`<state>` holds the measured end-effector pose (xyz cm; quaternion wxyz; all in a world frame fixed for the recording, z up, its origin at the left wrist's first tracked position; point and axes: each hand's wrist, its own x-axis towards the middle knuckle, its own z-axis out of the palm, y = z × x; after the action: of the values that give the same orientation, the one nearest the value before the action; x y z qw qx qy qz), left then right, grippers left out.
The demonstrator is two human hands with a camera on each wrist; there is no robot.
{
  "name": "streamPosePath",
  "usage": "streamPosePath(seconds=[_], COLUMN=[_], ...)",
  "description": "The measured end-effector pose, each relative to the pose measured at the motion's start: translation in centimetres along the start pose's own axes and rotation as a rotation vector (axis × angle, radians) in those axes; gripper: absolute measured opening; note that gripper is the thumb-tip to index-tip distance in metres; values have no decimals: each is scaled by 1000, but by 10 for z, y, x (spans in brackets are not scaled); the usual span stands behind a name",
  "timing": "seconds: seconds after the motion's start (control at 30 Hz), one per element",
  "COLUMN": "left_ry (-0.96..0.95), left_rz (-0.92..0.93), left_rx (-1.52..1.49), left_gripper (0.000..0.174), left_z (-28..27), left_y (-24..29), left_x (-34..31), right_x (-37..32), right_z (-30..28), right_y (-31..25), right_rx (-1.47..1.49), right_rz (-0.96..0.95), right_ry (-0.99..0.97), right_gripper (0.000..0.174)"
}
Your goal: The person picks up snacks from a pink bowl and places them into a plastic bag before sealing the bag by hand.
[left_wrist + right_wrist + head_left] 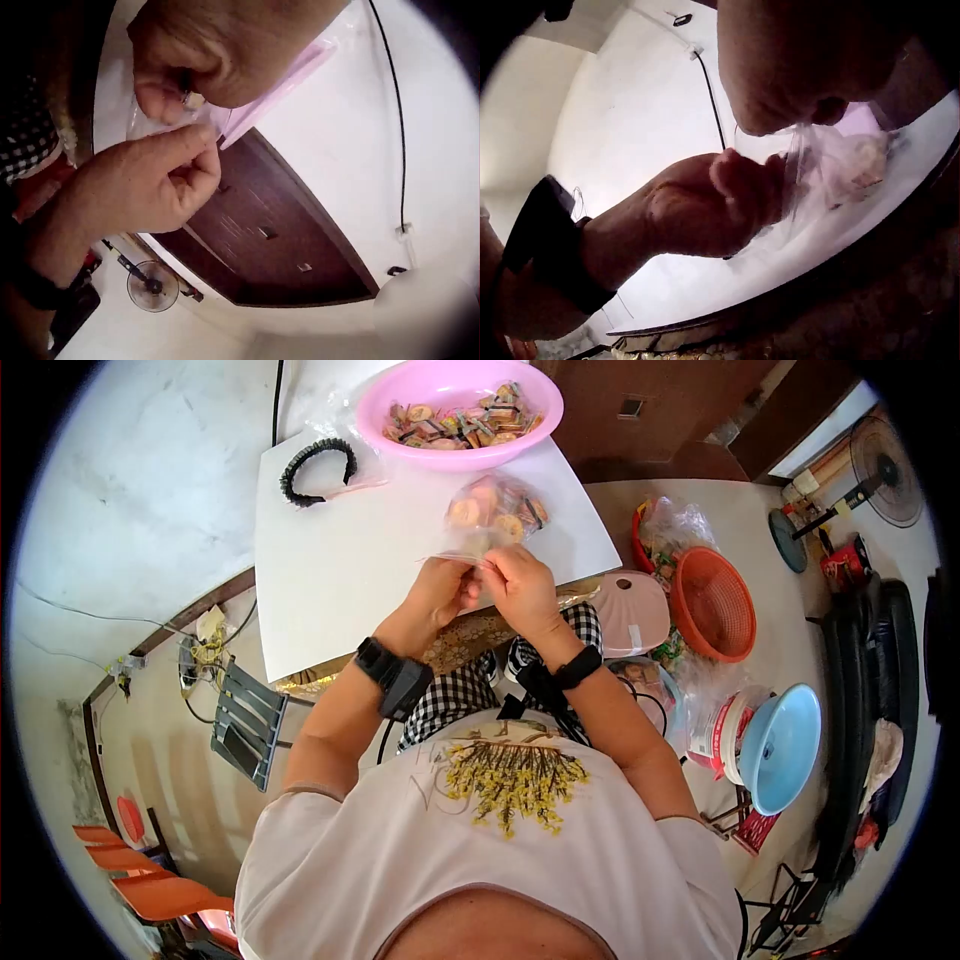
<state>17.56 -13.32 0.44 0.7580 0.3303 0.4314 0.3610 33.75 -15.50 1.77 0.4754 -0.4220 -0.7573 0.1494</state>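
A clear plastic bag (485,510) with several wrapped snacks inside lies near the table's front edge. Its gathered mouth points toward the person. The left hand (442,588) pinches the bag's mouth from the left, and the right hand (522,590) pinches it close beside, thumb and finger together. In the left wrist view the right hand (154,180) has curled fingers at the plastic. The right wrist view shows the left hand (712,199) against the bag's clear film (802,172).
A pink basin (375,410) full of wrapped snacks stands at the table's back. A black ruffled headband (290,475) lies on the white table (330,580), with plastic film beside it. Right of the table are an orange basket (715,605), a pink lid (628,610) and a blue basin (785,750).
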Motion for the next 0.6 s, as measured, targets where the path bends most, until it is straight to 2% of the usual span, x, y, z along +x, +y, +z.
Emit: streamPosePath(seconds=[0.1, 0.2, 0.3, 0.4, 0.5, 0.53, 0.6], left_ry=[48, -162, -138, -125, -13, 14, 19], left_rz=[169, 356, 568, 592, 735, 766, 709], left_rx=[-455, -253, 285, 871, 1015, 1039, 1077], left_gripper=[24, 32, 33, 29, 24, 23, 21], left_z=[39, 27, 20, 2, 17, 10, -3], left_y=[9, -6, -17, -19, -7, -11, -11], left_x=[22, 49, 43, 10, -50, -60, -80], right_x=[0, -3, -11, -20, -29, -31, -35], right_z=[-4, -12, -23, -28, -28, -28, -28], right_y=[-6, -9, -1, 4, 5, 6, 3], right_rx=[-31, -58, -71, -78, -100, -116, -153], right_rz=[-78, -40, -23, -11, 0, 17, 16], right_ry=[-21, -23, -77, -134, -186, -212, -193], right_gripper=[8, 6, 7, 13, 23, 31, 33])
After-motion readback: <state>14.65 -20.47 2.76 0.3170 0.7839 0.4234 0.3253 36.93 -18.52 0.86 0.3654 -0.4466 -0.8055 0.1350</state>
